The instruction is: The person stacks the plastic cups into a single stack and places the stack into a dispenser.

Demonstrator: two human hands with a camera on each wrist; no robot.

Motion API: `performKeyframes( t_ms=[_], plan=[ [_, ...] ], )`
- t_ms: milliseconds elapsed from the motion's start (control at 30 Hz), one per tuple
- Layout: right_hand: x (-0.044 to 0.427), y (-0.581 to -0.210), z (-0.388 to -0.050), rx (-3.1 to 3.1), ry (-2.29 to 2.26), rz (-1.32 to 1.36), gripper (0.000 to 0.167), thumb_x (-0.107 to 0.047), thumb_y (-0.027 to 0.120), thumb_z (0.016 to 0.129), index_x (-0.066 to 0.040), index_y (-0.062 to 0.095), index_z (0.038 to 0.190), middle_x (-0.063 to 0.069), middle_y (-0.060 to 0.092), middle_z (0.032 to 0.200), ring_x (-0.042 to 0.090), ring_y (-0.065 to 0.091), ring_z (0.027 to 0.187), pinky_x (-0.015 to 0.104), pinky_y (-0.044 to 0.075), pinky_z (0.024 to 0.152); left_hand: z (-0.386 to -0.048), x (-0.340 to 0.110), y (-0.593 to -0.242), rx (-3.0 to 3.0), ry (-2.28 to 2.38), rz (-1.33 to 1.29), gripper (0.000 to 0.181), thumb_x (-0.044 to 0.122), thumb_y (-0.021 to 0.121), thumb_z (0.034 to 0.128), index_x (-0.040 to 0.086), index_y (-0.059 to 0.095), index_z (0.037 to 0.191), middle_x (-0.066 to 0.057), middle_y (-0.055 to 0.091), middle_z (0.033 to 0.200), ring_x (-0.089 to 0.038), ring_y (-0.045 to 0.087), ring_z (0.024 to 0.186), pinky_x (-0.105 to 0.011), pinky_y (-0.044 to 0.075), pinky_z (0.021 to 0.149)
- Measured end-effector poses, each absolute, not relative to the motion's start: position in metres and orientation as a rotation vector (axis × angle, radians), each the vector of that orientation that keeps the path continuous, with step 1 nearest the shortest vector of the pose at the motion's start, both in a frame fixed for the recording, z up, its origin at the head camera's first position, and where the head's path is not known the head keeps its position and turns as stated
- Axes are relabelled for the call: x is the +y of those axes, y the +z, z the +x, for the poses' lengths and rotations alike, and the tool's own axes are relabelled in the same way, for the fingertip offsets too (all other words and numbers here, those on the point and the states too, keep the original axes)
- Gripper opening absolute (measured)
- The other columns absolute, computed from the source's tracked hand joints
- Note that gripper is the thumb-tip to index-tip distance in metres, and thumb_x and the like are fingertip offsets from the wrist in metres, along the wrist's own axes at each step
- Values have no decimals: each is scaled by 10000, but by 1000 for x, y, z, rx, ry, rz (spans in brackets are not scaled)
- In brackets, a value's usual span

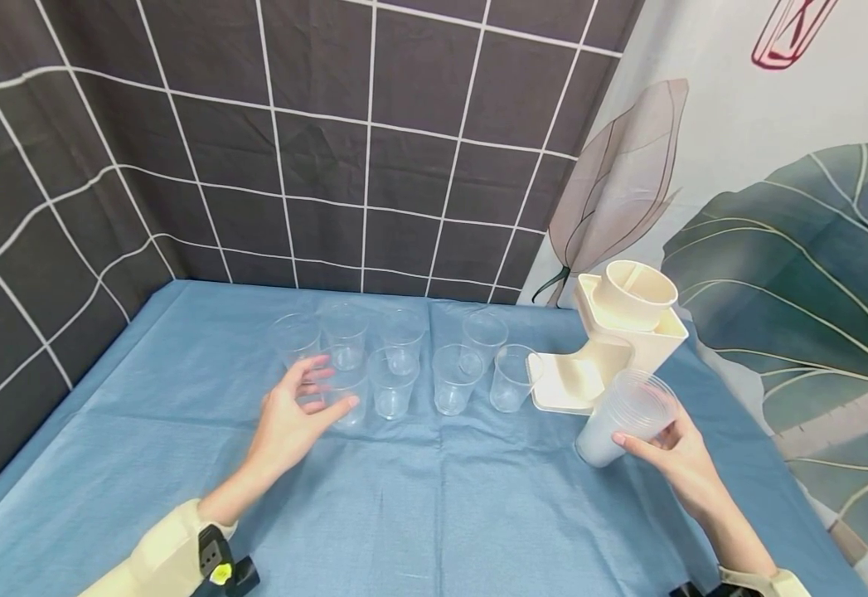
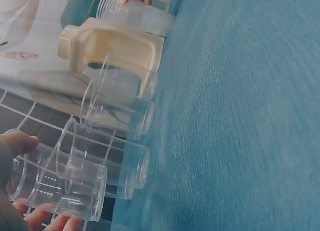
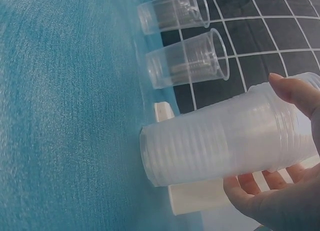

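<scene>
Blue cloth (image 1: 374,514) below; left hand (image 1: 293,421) grips clear cup (image 2: 66,187), eleven o'clock ahead; right hand (image 1: 683,463) grips stacked cups (image 1: 623,417), two o'clock; squeeze both softly.

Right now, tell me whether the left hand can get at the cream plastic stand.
Probably not straight across: the left hand is around a clear plastic cup, and other clear cups stand between it and the cream plastic stand.

From my head view I get bright, even light; a soft shadow lies on the cloth (image 1: 404,514) beside the left forearm (image 1: 243,489); both wrist views look dimmer, hazier; white glints streak the nearest cup (image 2: 70,188).
</scene>
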State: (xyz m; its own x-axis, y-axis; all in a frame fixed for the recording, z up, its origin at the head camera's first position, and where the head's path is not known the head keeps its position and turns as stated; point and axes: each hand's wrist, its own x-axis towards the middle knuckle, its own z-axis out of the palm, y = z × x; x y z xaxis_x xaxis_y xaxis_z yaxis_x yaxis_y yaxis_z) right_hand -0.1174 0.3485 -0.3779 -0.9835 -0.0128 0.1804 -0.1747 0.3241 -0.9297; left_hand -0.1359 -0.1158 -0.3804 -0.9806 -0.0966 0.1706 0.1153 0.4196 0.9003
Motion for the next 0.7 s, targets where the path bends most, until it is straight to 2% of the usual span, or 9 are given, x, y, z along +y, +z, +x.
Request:
performKeyframes(
  t_ms=[700],
  plan=[
    [348,-377,-116,-2491,1687,180,680,39,675,833,-151,350,1399,-180,507,1213,-112,522,1066,36,443,823,-130,-101,-375,-2461,-1623,-69,649,250,813,764,124,521,1329,-122,648,1234,-245,625,1066,-366,560,895]
  ],
)
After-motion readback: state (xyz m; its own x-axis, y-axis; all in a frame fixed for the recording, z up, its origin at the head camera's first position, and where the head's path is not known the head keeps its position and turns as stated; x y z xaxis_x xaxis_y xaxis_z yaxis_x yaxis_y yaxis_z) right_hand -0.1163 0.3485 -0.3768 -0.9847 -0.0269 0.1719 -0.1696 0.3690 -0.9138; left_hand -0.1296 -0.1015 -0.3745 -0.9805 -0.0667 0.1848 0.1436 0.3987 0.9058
